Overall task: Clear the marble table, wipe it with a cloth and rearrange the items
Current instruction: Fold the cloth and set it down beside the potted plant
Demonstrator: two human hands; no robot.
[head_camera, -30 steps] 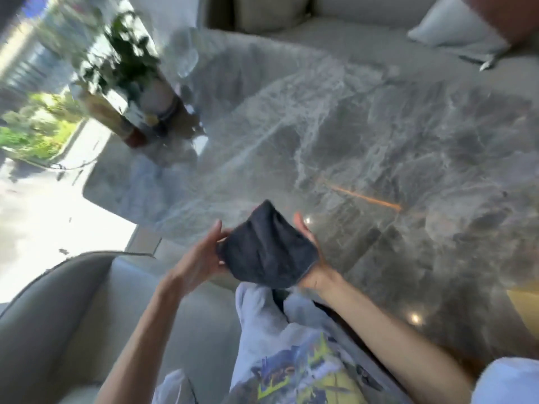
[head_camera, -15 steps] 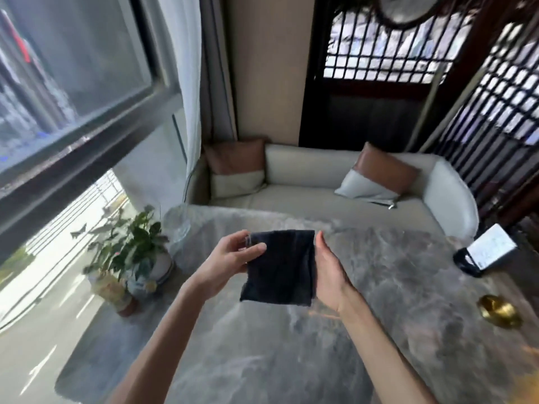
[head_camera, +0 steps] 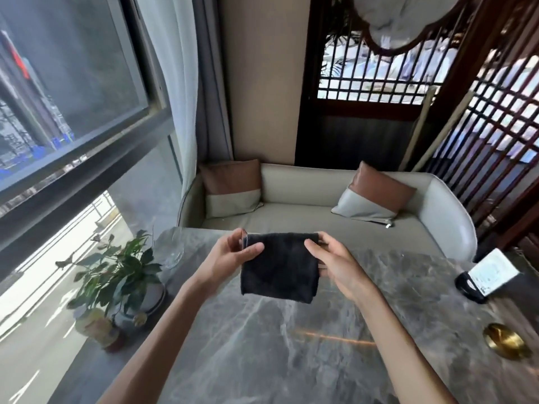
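Note:
A folded dark cloth (head_camera: 280, 266) hangs in the air above the grey marble table (head_camera: 262, 345). My left hand (head_camera: 230, 258) pinches its upper left corner between thumb and fingers. Gripping the right edge is my right hand (head_camera: 335, 263), thumb in front. The cloth is stretched flat between both hands, clear of the tabletop.
A potted plant (head_camera: 116, 275) and a clear glass vessel (head_camera: 169, 252) stand at the table's left side. A card in a black holder (head_camera: 481, 275) and a gold dish (head_camera: 506, 341) sit at the right. A pale sofa (head_camera: 306, 211) with two cushions lies beyond the far edge.
My view has lifted from the tabletop to the sofa. Both hands raised the cloth from near my lap and spread it flatter between them.

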